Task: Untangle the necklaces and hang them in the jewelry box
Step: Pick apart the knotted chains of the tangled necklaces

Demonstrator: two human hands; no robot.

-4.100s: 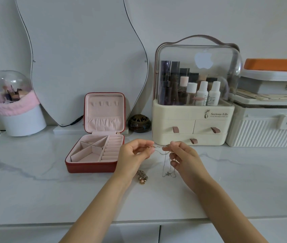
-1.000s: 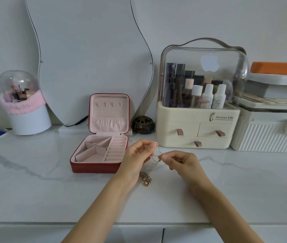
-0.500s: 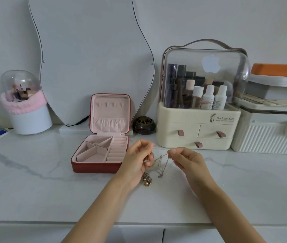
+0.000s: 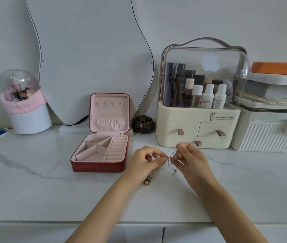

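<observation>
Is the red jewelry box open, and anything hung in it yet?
Open: the jewelry box lid stands upright, its hooks bare, compartments empty.

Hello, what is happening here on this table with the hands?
A person is untangling thin necklace chains above the white marble counter. The left hand and the right hand each pinch the chains, close together at the knot. A small pendant hangs below, and a gold pendant lies on the counter under the left wrist. The red jewelry box stands open to the left, and nothing hangs in its lid yet.
</observation>
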